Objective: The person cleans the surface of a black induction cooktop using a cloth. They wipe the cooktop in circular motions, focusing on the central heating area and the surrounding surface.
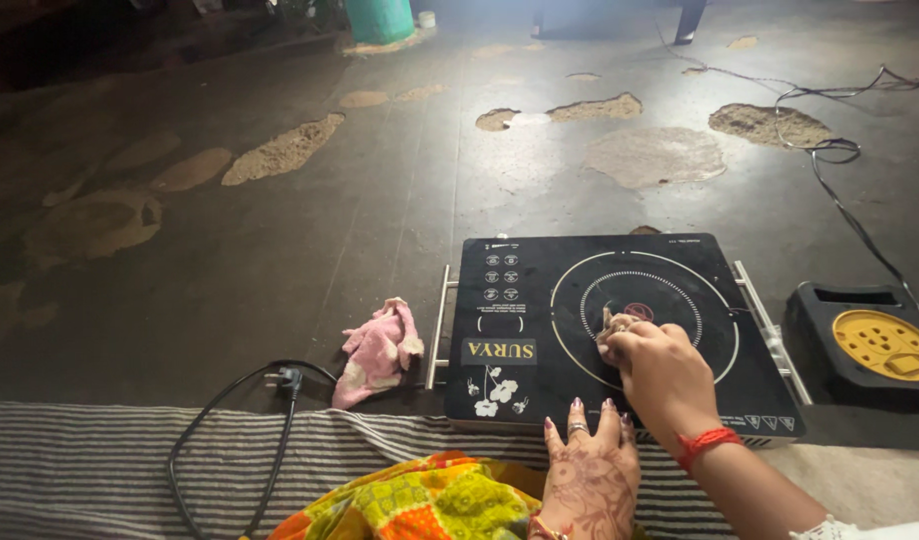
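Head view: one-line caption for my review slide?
Right hand rubs a small cloth on a black induction cooktop; left hand braces its near edge.

Left hand [591, 478]: we see henna patterns across its back, a ring on one finger, a bangle at the wrist.
Right hand [659, 372]: we see a red thread tied round the wrist.
Clothing: we see bright yellow, orange and green patterned cloth.

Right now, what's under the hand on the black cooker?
Under the right hand a small crumpled cloth peeks out, pressed on the flat black glass induction cooker. The rest of the cloth and the glass beneath are covered.
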